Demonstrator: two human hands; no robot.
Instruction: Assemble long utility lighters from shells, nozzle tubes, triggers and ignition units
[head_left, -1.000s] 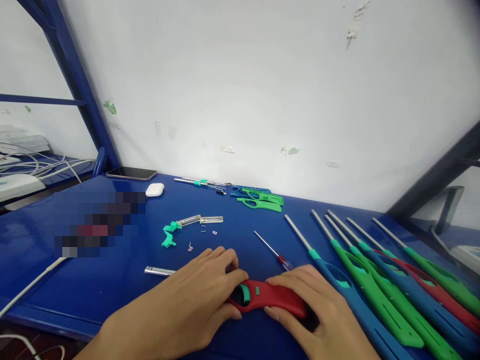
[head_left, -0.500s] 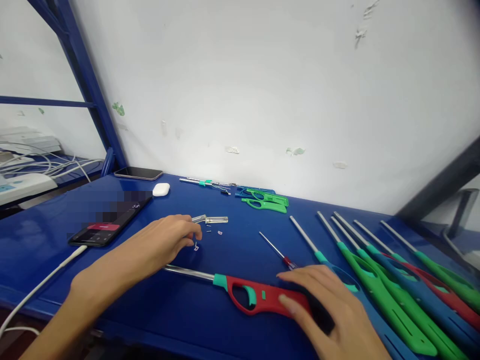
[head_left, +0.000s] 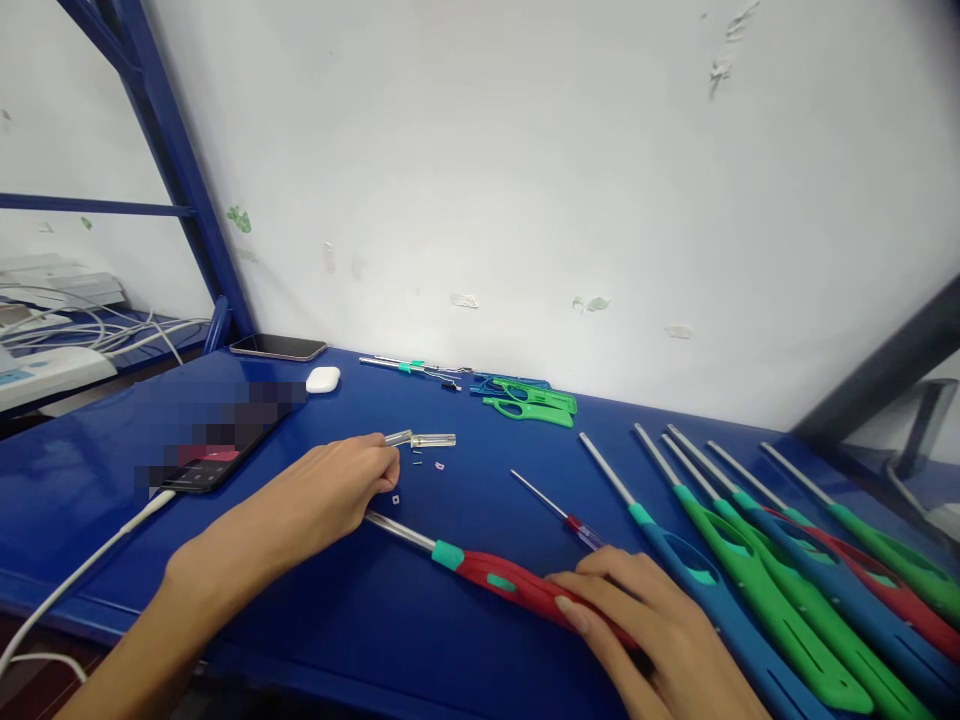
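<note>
A red lighter with a teal collar and a metal tube lies turned on its edge near the table's front. My right hand grips its handle end, thumb on the near side. My left hand is closed beside the tube's tip, fingers curled under; whether something is in them is hidden. Next to it are a small pale square piece, a pink piece and tiny pins. Clear plastic parts lie behind these. A screwdriver with a red and clear handle rests just beyond my right hand.
Several long lighters in green, blue and red fan out at the right. Green casing halves and metal tubes lie near the wall. A charging phone, a white case and another phone are on the left.
The red lighter has rolled from its flat side onto its edge, and its tube tip has shifted right. My left hand's fingers have curled in. The screwdriver has moved slightly.
</note>
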